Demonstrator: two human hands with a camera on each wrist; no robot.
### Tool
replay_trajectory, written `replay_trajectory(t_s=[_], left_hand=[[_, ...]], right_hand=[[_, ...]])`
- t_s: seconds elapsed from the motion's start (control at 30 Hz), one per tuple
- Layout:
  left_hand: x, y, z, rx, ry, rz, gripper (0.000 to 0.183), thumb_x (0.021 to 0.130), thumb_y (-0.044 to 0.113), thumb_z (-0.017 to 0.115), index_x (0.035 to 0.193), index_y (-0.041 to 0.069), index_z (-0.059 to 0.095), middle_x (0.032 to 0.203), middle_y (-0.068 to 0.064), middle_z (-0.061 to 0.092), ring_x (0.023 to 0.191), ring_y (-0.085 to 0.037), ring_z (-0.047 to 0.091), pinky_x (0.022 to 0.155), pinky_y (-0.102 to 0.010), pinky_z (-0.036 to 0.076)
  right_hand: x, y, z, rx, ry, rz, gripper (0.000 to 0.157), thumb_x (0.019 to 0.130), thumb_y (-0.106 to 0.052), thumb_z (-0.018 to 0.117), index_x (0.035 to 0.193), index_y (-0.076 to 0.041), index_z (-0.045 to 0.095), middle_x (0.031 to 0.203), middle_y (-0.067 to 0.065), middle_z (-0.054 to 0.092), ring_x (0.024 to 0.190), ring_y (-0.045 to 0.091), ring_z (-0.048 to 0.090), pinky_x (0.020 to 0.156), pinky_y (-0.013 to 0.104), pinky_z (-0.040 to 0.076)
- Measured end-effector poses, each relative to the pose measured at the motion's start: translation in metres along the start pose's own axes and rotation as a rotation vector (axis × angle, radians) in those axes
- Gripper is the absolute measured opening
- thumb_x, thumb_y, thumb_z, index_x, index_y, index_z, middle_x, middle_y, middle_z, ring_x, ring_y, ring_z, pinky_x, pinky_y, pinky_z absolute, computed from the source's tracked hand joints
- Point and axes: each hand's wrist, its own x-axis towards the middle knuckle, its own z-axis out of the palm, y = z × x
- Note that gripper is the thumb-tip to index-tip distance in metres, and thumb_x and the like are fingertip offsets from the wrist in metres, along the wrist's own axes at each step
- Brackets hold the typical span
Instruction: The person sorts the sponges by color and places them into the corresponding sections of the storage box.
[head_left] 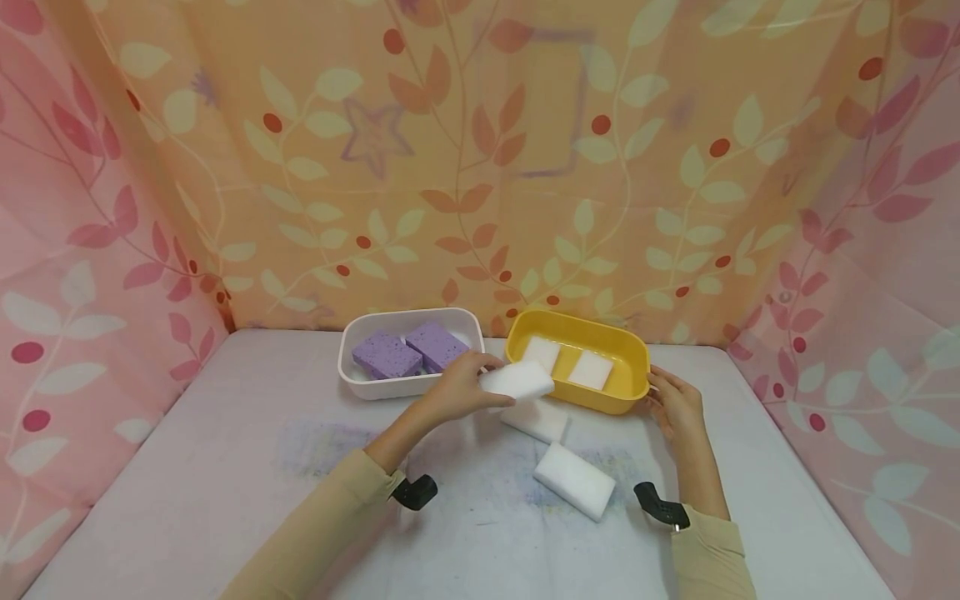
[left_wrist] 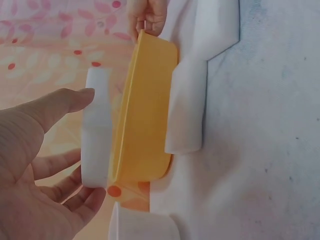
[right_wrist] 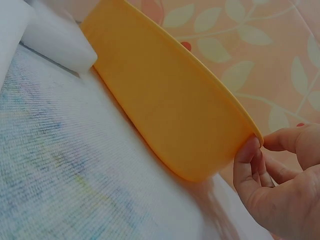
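Observation:
My left hand (head_left: 459, 388) pinches a white sponge (head_left: 517, 381) between thumb and fingers, in the air just in front of the yellow tray (head_left: 628, 402). In the left wrist view the held sponge (left_wrist: 96, 130) stands on edge beside the tray's rim. My right hand (head_left: 678, 404) grips the tray's right end; the right wrist view shows the thumb and fingers (right_wrist: 248, 156) pinching its rim. Two white sponges (head_left: 591, 370) lie inside the yellow tray. On the table in front of it lie two more, one (head_left: 536, 419) partly under the held sponge in view, the other (head_left: 575, 480) nearer.
Left of the yellow tray stands a white tray (head_left: 347, 367) with two purple sponges (head_left: 387, 355) in it. A pale cloth with faint coloured stains covers the table (head_left: 247, 467). Patterned curtains (head_left: 465, 167) close off the back and both sides.

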Motion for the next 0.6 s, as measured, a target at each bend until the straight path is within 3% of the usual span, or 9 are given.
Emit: replay_trajectory(t_s=[0.17, 0.43, 0.6], left_hand=[[0.011, 0.007, 0.003, 0.007, 0.024, -0.026, 0.058, 0.085, 0.028, 0.091, 0.131, 0.000, 0.070, 0.127, -0.015, 0.066, 0.115, -0.029, 0.059, 0.102, -0.046, 0.055], [0.029, 0.014, 0.007, 0.046, 0.084, 0.006, 0.060, 0.084, 0.028, 0.091, 0.128, -0.006, 0.070, 0.127, -0.019, 0.068, 0.118, -0.033, 0.061, 0.106, -0.048, 0.052], [0.035, 0.020, 0.010, 0.012, 0.087, -0.041, 0.063, 0.085, 0.029, 0.090, 0.131, -0.007, 0.068, 0.126, -0.021, 0.067, 0.118, -0.034, 0.060, 0.106, -0.047, 0.054]], right_hand=[[-0.001, -0.001, 0.000, 0.002, -0.001, 0.004, 0.057, 0.109, -0.018, 0.059, 0.160, -0.001, 0.042, 0.105, -0.009, 0.063, 0.089, 0.006, 0.060, 0.073, 0.011, 0.053], [0.000, -0.001, 0.001, -0.013, 0.007, 0.008, 0.056, 0.109, -0.019, 0.059, 0.160, -0.002, 0.043, 0.103, -0.009, 0.064, 0.084, 0.004, 0.059, 0.073, 0.011, 0.054], [0.001, -0.001, 0.002, -0.013, 0.009, 0.009, 0.057, 0.108, -0.019, 0.059, 0.160, -0.002, 0.043, 0.101, -0.010, 0.064, 0.084, 0.004, 0.059, 0.073, 0.011, 0.054]])
